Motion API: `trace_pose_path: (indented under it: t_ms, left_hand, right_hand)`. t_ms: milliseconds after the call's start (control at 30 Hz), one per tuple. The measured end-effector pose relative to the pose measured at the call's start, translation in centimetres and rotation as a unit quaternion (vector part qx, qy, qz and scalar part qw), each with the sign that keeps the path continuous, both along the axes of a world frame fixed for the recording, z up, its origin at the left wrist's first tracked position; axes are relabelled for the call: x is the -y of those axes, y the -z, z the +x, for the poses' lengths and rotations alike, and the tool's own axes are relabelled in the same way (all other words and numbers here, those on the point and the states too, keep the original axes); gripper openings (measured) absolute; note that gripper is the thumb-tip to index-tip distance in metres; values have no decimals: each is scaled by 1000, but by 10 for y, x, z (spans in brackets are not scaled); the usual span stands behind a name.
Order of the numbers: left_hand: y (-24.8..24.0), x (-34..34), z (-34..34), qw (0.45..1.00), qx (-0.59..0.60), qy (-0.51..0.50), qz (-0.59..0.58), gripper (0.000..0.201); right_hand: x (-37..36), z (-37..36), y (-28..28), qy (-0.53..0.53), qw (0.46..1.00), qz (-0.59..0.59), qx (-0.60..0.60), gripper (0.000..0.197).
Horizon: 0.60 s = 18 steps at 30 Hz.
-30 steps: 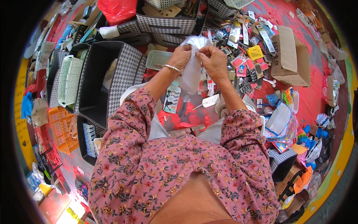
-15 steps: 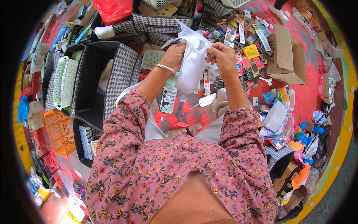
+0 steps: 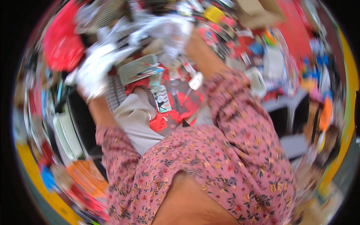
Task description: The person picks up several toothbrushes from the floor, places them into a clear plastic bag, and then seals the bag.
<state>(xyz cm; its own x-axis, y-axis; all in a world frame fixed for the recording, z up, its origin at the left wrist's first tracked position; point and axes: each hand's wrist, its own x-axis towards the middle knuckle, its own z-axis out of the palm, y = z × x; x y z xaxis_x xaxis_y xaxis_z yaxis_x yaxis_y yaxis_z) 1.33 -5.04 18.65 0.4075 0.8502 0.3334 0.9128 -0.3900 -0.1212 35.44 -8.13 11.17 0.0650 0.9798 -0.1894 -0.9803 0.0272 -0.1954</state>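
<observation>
You have bright, fairly even light here; its source can't be told. Motion blur is heavy: the white plastic [image 3: 165, 32] smears into pale streaks, nearly washed out in places, and your right hand [image 3: 193, 39] dissolves into it. Your floral shirt [image 3: 213, 161] and the flat package [image 3: 161, 99] look clearer. You get soft glare on the red bag [image 3: 63, 45] and deep shadow inside the black box [image 3: 83, 120]. Toward the black rim, the yellow edging [image 3: 47, 200] bows and detail softens.
</observation>
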Motion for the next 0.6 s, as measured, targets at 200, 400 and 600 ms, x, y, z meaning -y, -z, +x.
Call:
trace_pose_path:
  t_ms: [200, 400, 600]
  left_hand:
    - [53, 6, -113, 954, -136, -145, -224, 25]
    - [62, 33, -188, 911, -162, -225, -304, 25]
    - [47, 76, -246, 877, -165, -295, -342, 25]
  right_hand:
    - [14, -46, 5, -27, 941, -91, 325, 10]
    - [33, -47, -2, -16, 941, -76, 328, 13]
    - [30, -62, -21, -27, 963, -1, 270, 17]
